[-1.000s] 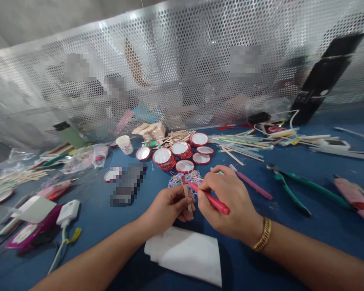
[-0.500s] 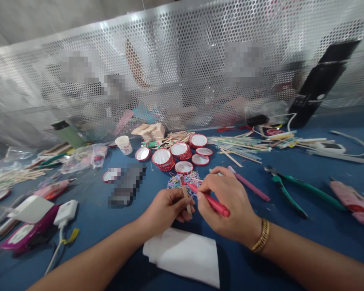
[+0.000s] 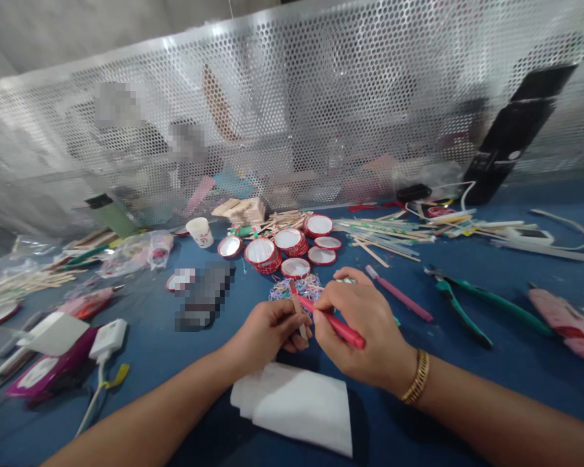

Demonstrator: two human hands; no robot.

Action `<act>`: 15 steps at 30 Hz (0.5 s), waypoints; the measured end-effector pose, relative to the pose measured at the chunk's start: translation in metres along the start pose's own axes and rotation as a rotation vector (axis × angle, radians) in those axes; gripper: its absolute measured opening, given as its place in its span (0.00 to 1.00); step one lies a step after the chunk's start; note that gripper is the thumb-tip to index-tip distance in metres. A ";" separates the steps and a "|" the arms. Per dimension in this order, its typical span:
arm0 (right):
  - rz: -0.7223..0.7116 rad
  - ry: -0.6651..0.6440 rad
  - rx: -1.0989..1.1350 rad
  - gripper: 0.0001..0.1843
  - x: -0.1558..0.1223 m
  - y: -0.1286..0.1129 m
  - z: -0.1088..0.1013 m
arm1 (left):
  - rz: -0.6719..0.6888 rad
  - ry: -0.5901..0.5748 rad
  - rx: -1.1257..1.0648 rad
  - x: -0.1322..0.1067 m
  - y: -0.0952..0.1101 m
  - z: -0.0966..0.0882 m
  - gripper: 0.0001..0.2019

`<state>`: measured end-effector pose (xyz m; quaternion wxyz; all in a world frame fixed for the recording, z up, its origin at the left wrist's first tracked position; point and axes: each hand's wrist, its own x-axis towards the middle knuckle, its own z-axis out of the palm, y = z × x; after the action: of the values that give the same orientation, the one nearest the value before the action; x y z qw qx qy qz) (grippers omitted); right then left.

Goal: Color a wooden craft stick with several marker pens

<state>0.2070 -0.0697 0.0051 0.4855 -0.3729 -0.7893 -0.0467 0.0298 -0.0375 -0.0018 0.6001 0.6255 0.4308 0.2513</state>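
The left hand (image 3: 267,331) pinched a stick (image 3: 296,302), seemingly coloured only near its top; the right hand (image 3: 365,327) gripped a marker (image 3: 344,331).

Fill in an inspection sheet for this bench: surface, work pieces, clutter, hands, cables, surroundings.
Surface: blue tabletop; folded white sheet lying nearest the person.
Work pieces: wooden stick, red at its far end; red marker, tip at the stick, exact contact unclear.
Clutter: red-rimmed discs, stacked and loose; heap of small coloured bands; green-handled pliers; white cup.
Hands: left hand holds the stick; right hand grips the marker.
Cables: white cable at left, yellow tag on it; another at right.
Surroundings: perforated metal screen behind; details beyond it unclear.
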 end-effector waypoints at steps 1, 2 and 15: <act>0.002 0.000 -0.002 0.04 0.000 0.000 0.000 | -0.003 0.003 0.004 0.000 0.001 0.000 0.28; 0.003 -0.002 -0.005 0.04 0.000 0.000 0.000 | -0.006 0.005 0.007 -0.001 0.001 0.001 0.28; -0.009 -0.018 -0.008 0.03 0.000 0.000 0.002 | -0.002 -0.001 -0.011 0.000 -0.002 -0.001 0.26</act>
<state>0.2058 -0.0686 0.0044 0.4768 -0.3717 -0.7951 -0.0489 0.0288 -0.0374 -0.0037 0.6039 0.6217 0.4299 0.2529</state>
